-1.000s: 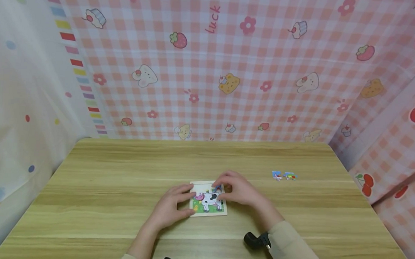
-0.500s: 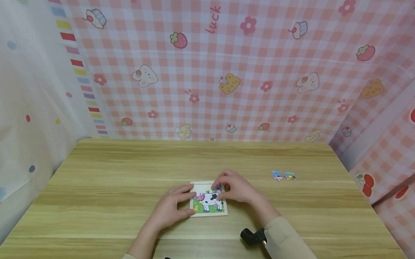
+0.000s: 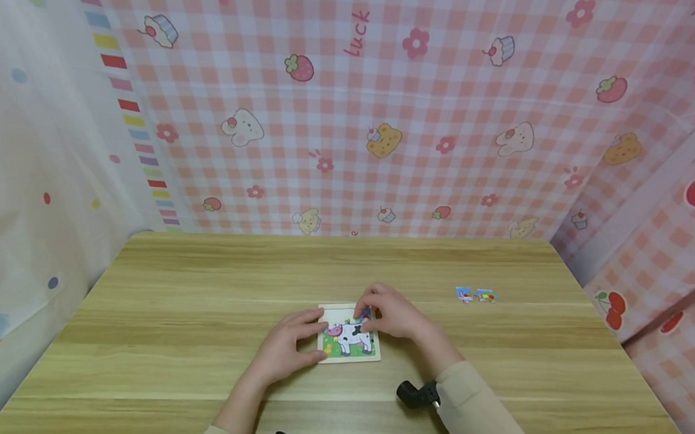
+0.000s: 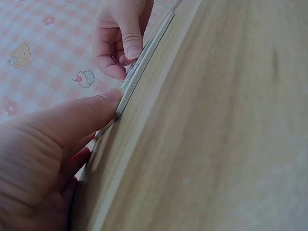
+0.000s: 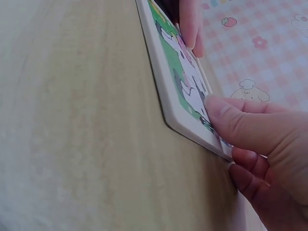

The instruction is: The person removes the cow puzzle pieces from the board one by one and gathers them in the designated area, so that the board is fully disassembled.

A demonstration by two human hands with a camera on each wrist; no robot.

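A square jigsaw puzzle board (image 3: 348, 354) with a cow picture and a pale frame lies flat on the table. Along its left edge rests my left hand (image 3: 283, 347), fingers spread and fairly straight, the thumb touching the lower left corner. At the upper right of the board, my right hand (image 3: 398, 317) pinches a small blue and red puzzle piece (image 3: 365, 315) between thumb and fingers; the fingers partly hide it. In the right wrist view the right thumb (image 5: 224, 110) lies over the picture by the board's corner. A pale, pictureless strip shows along the top of the board.
Two small puzzle pieces lie apart at the back right: a blue one with a white figure (image 3: 464, 294) and a green-yellow one (image 3: 486, 295). The wooden table (image 3: 160, 364) meets a pink checked curtain (image 3: 337, 178) at its back edge. Black wrist mounts (image 3: 417, 395) sit at both wrists.
My right hand and forearm have shifted slightly left, and the thumb has slid a little up and left over the board. The left hand and the board have stayed still.
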